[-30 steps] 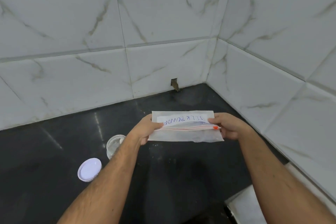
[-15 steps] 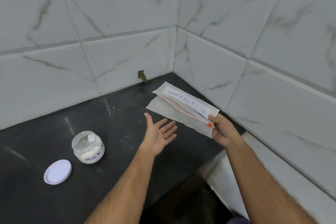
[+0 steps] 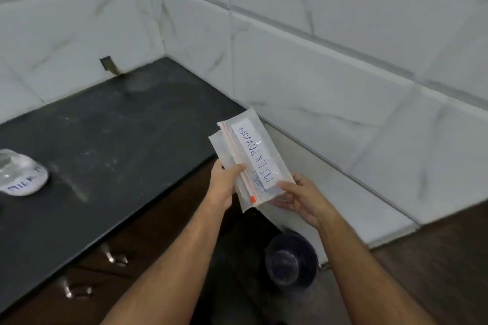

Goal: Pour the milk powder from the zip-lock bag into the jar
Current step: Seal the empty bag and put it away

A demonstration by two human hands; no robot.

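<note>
A flat, clear zip-lock bag (image 3: 248,155) with a red zip strip and a white label reading "MILK POWDER" is held off the counter's right end, over the floor. My left hand (image 3: 224,182) grips its left edge near the zip. My right hand (image 3: 298,198) holds its lower right corner from below. The bag looks nearly flat. A glass jar (image 3: 22,174) with white powder inside and a "MILK" label stands at the far left of the black counter (image 3: 111,145), cut by the frame edge. Its top is open.
White marble-look tiles line the walls behind and to the right. Wooden drawers with metal handles (image 3: 116,258) sit under the counter edge. A dark round bin (image 3: 290,261) stands on the floor below my hands.
The view has swung right. My left hand, open half a second ago, has come back onto the bag. The bag has moved off the counter, over the floor. The jar's lid has left the frame.
</note>
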